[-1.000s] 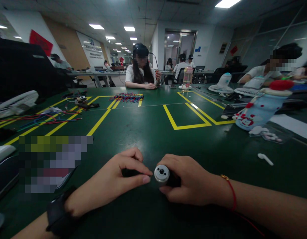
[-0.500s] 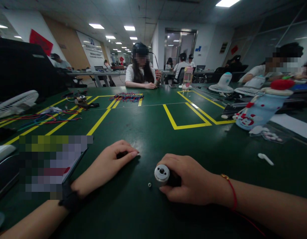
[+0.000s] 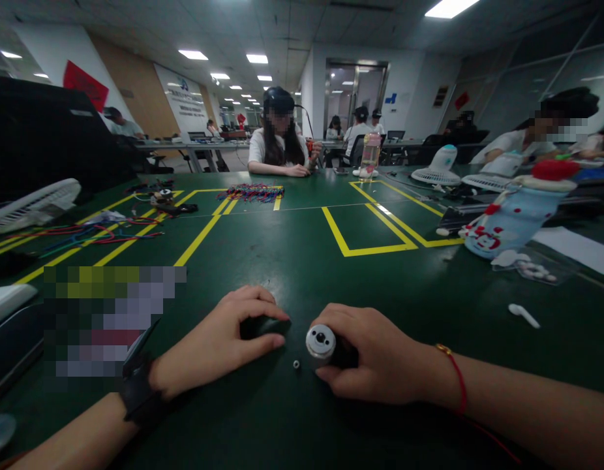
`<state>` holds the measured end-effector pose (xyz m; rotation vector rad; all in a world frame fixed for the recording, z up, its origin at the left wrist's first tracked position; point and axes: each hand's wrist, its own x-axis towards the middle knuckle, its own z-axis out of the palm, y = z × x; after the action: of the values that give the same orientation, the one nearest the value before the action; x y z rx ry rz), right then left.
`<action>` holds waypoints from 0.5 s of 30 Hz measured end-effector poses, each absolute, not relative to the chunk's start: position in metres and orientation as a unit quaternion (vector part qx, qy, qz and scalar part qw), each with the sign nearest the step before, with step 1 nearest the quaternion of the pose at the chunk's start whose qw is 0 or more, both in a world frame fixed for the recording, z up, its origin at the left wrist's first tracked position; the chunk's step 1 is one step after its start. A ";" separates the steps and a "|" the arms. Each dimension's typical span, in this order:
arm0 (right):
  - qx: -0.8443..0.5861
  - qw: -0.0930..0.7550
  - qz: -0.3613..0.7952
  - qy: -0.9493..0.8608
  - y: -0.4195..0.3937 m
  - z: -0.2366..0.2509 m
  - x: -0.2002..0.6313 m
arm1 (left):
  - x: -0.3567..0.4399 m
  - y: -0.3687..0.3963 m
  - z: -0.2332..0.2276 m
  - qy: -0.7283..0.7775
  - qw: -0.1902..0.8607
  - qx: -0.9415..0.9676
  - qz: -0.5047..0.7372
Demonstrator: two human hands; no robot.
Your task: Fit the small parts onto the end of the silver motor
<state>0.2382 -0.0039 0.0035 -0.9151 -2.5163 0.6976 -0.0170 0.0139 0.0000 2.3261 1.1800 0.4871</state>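
Observation:
My right hand (image 3: 375, 352) is wrapped round a black cylinder with a silver metal end cap (image 3: 321, 343); the cap has a centre hole with smaller holes beside it. Most of the cylinder is hidden in my palm. My left hand (image 3: 238, 329) lies to the left of it, thumb and fingers apart with a gap between them and nothing visible in that gap. On the green table (image 3: 263, 418), just left of the cylinder and near my left thumb, sits a small metal ring-shaped piece (image 3: 296, 364).
Coloured wires (image 3: 120, 225) and a white fan (image 3: 35, 205) lie left. A blue bottle (image 3: 517, 215), a small bag of white pieces (image 3: 531, 266) and a white earbud (image 3: 524, 315) are right. A person (image 3: 278, 140) sits opposite, beyond a wire bundle (image 3: 253, 192).
My left hand has moved right, towards the cylinder, and its thumb and fingers have spread from a pinch. My right hand keeps its grip almost in the same place.

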 end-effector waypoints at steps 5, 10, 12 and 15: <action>-0.318 0.193 0.251 -0.894 -0.004 0.000 0.239 | -0.002 -0.003 0.001 0.369 0.279 0.871 0.169; -0.325 0.190 0.242 -0.894 -0.003 0.001 0.237 | 0.008 -0.008 0.009 0.408 0.321 0.801 0.297; -0.326 0.185 0.234 -0.897 -0.003 0.001 0.236 | 0.012 -0.010 0.015 0.419 0.315 0.781 0.339; -0.321 0.178 0.227 -0.902 -0.003 -0.001 0.235 | 0.020 -0.016 0.021 0.409 0.315 0.788 0.335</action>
<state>0.2351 -0.0030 -0.0005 -0.9096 -2.5520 0.6414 0.0203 -0.0161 0.0210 2.0775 1.0777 0.8832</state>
